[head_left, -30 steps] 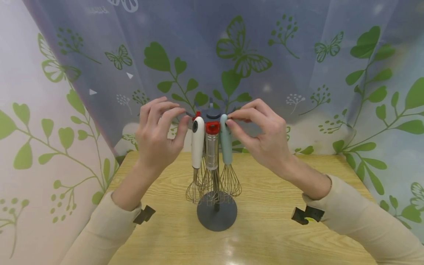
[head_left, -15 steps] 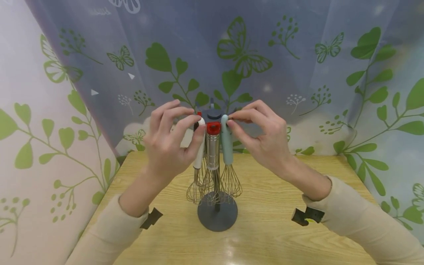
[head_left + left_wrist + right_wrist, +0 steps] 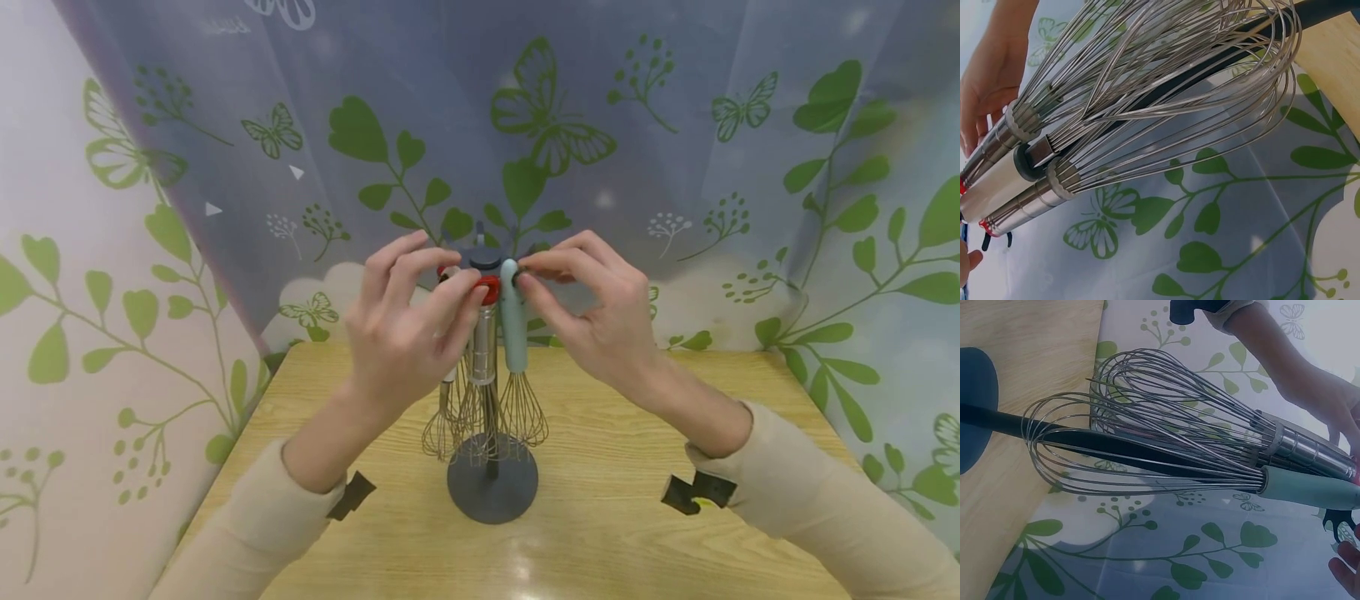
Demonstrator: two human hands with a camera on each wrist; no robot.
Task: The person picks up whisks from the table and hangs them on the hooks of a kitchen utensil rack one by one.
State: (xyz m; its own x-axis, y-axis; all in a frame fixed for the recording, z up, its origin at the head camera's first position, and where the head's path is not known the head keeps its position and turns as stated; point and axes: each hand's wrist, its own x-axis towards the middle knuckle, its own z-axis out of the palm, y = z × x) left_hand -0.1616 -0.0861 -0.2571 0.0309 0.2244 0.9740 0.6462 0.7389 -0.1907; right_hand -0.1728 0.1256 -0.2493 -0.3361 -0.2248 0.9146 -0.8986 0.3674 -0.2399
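Note:
Several balloon whisks hang from a dark rack with a round base. My left hand reaches in front of a white-handled whisk; its thumb and index finger pinch the red hanging end of a steel-handled whisk. My right hand pinches at the top end of a whisk with a light blue handle, where a dark bit of hook shows between the fingertips. In the right wrist view a black forked hook shows by that handle; the exact fingertip contact is cut off.
The rack stands on a wood-grain table. Behind it hangs a curtain printed with leaves and butterflies, with a similar pale sheet at the left. Wire whisk heads hang close together around the dark pole.
My left hand has moved right, from left of the white-handled whisk, past its top, to the red end of the steel-handled whisk. My right hand has stayed at the light blue handle.

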